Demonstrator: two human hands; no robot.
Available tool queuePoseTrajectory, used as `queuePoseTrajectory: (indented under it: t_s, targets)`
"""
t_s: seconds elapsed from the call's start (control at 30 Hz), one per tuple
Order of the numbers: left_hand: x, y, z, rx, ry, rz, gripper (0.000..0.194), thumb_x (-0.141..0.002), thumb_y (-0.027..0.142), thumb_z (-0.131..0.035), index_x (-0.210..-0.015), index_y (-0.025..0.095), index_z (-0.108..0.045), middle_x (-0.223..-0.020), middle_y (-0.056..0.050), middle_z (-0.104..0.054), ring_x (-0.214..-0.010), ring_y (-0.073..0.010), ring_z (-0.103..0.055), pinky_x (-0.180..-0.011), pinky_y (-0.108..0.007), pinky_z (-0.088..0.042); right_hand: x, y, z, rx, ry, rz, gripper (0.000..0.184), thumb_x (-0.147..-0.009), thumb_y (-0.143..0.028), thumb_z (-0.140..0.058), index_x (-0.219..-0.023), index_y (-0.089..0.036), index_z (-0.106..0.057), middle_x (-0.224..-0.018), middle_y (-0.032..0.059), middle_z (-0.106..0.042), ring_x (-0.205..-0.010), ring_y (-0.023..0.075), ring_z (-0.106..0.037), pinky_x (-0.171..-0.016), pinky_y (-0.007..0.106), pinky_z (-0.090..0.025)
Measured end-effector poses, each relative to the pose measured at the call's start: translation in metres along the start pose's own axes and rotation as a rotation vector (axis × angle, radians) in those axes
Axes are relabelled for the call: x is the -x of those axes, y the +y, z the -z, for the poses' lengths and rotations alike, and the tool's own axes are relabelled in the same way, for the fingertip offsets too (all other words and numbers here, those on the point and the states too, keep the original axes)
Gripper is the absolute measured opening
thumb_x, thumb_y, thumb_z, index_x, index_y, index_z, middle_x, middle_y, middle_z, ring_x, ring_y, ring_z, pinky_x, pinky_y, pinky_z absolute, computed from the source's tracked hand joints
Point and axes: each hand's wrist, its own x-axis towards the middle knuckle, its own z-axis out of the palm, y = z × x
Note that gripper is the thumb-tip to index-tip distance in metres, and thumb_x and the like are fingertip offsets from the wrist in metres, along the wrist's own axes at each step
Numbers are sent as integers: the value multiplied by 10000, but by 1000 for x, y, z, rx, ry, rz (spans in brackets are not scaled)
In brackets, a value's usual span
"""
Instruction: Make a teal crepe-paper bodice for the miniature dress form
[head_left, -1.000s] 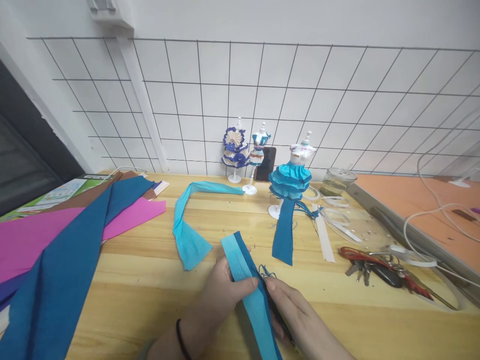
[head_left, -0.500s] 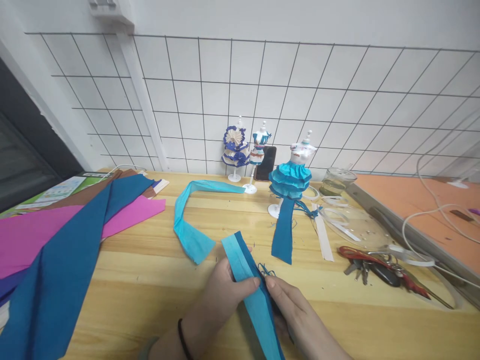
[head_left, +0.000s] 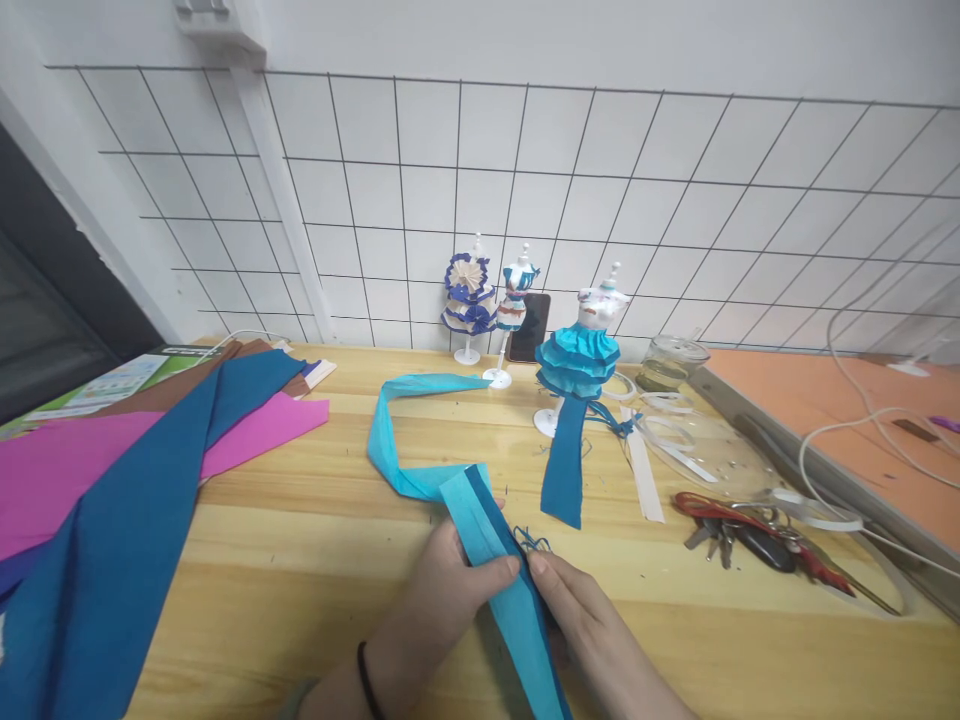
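Two layered crepe paper strips, one light blue (head_left: 501, 590) and one dark blue (head_left: 489, 503), slant down through both hands. My left hand (head_left: 450, 580) is closed around them, thumb pressed on the light blue face. The right edge of the layers is pinched by the thumb and fingers of my right hand (head_left: 574, 605). Thin blue paper shreds (head_left: 531, 541) lie by those fingertips. Behind the held strips, a loose light blue strip (head_left: 384, 440) curves over the table. A small dress form in a ruffled turquoise skirt (head_left: 577, 360) stands beyond, a dark blue strip (head_left: 564, 470) before it.
Blue (head_left: 142, 520) and pink paper sheets (head_left: 262, 440) are piled at left. Two other dressed forms (head_left: 469, 300) and a phone (head_left: 531, 330) stand at the back. Keys (head_left: 724, 540), a glass jar (head_left: 670, 362) and a white cable (head_left: 814, 450) are at right.
The loose light blue strip's near end has shifted right and now lies just behind the held strips. Both hands keep nearly the same grip and place.
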Motion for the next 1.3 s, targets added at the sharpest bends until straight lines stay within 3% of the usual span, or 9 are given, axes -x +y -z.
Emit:
queuePoseTrajectory:
  t_s: [0.17, 0.37, 0.57, 1.03, 1.17, 1.3]
  targets:
    - [0, -2, 0, 42, -47, -12, 394, -626, 176, -704, -997, 181, -570, -904, -35, -687, -870, -219, -613, -778, -327, -472, 1, -2, 0, 12, 18, -2, 362, -828, -495, -411, -740, -195, -593, -730, 19, -588, -782, 208, -533, -762, 304, -421]
    - [0, -3, 1, 31, -12, 16, 441, -604, 210, -729, -1009, 181, -558, -896, -38, -679, -883, -230, -606, -776, -329, -470, 0, -2, -1, 23, 38, -7, 356, -825, -487, -412, -660, -202, -549, -632, 6, -546, -748, 212, -533, -727, 307, -432]
    - [0, -7, 2, 1, -15, 27, 506, -622, 218, -718, -1085, 162, -521, -938, -59, -662, -890, -225, -591, -803, -340, -461, -1, -5, 0, 24, 2, 26, 323, -846, -444, -401, -688, -197, -537, -692, 9, -543, -728, 191, -511, -719, 285, -412]
    - [0, -4, 4, 41, -55, 57, 553, -564, 234, -764, -1063, 155, -539, -884, -61, -680, -834, -226, -612, -744, -327, -474, 1, -2, 3, 63, 0, 32, 341, -859, -433, -386, -717, -183, -567, -727, 24, -582, -742, 193, -527, -702, 279, -427]
    - [-4, 7, 5, 92, -145, 9, 422, -595, 276, -749, -970, 152, -600, -924, -72, -684, -883, -240, -612, -775, -336, -473, 1, -2, 5, 104, 16, 49, 339, -867, -434, -367, -719, -185, -542, -735, 23, -573, -753, 197, -531, -698, 280, -431]
    - [-7, 20, 10, 137, -71, 17, 349, -648, 325, -708, -928, 139, -615, -871, -83, -690, -807, -233, -632, -749, -363, -485, 4, 1, 5, 192, 16, 49, 345, -872, -439, -350, -717, -188, -529, -741, 25, -570, -745, 198, -535, -694, 286, -435]
